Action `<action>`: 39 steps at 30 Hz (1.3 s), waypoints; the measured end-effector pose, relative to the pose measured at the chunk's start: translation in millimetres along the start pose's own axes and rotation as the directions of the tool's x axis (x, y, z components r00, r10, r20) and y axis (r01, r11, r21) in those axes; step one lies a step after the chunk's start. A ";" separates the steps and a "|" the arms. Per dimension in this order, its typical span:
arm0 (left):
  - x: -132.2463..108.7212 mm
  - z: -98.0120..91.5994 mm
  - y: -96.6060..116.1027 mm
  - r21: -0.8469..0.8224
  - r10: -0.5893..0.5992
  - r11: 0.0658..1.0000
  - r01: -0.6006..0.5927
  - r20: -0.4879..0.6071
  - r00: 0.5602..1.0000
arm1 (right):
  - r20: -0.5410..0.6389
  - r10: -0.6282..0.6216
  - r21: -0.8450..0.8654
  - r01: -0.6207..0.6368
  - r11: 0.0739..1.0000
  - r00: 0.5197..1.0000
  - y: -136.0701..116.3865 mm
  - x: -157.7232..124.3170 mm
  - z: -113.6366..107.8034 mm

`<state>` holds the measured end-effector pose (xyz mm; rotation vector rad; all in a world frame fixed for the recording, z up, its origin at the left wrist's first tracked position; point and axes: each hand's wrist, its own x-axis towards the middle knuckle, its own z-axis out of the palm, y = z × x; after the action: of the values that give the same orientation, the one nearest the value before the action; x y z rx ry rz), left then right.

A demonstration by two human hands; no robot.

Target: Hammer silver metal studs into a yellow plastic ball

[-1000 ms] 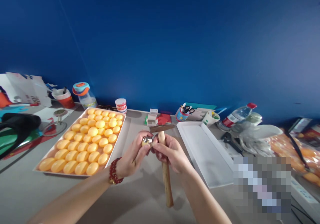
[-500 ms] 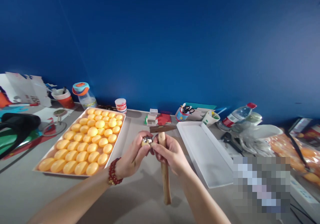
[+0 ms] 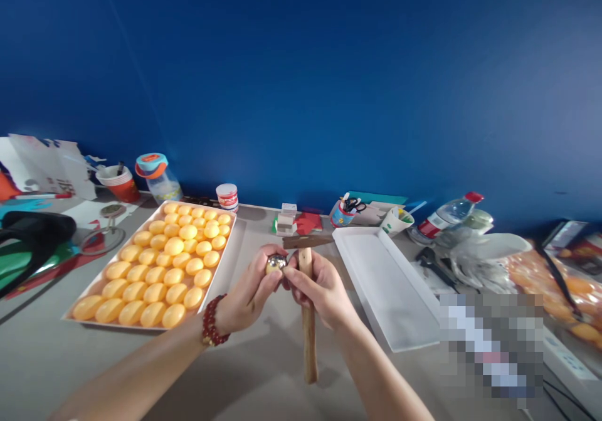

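My left hand (image 3: 247, 295), with a red bead bracelet at its wrist, is closed round a small shiny ball (image 3: 276, 262) that looks silver and gold. My right hand (image 3: 320, 289) grips the wooden handle of a hammer (image 3: 308, 330) just under its dark metal head, and its fingertips also pinch at the ball. The hammer points head up, with its handle hanging down over the grey table (image 3: 263, 371). Both hands meet above the table's middle.
A white tray (image 3: 224, 273) filled with several yellow egg-shaped capsules lies to the left. An empty white tray (image 3: 390, 289) lies to the right. Cups, a scissors holder (image 3: 342, 214), a water bottle (image 3: 446, 215), paper and bags stand along the blue wall. Orange bags (image 3: 564, 283) are at far right.
The hammer's handle has tilted slightly, its lower end moving a little left and up. Both hands stay together at the ball and have barely shifted.
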<state>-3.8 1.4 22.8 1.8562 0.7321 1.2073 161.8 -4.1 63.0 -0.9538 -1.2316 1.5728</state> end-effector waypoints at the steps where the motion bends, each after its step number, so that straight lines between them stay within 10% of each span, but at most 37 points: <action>1: -0.3 0.1 0.1 -0.006 0.000 1.000 0.000 0.003 1.000 | -0.006 0.000 -0.002 0.000 1.000 1.000 0.7 -0.1 0.2; 11: -0.3 8.9 2.8 -0.354 -0.052 0.935 0.039 -0.027 0.998 | 0.043 -0.117 -0.044 0.119 0.992 0.992 -4.8 -4.5 -6.6; 16: 4.6 8.6 -2.7 -0.557 -0.162 0.818 0.142 0.013 0.987 | -0.022 -0.230 -0.455 0.195 0.869 0.973 -17.7 -13.4 -20.5; 23: 6.6 11.4 -7.0 -0.542 -0.259 0.809 0.227 0.018 0.966 | 0.071 -0.267 -0.831 0.205 0.518 0.961 -25.6 -20.8 -19.0; 39: 8.9 12.3 -4.5 -0.595 -0.329 0.755 0.274 0.017 0.944 | 0.073 -0.209 -0.906 0.152 0.395 0.975 -24.5 -15.0 -16.0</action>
<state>10.8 7.1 20.2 1.1201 0.5831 1.1401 185.8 -11.2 84.4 -1.4333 -2.1479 0.5553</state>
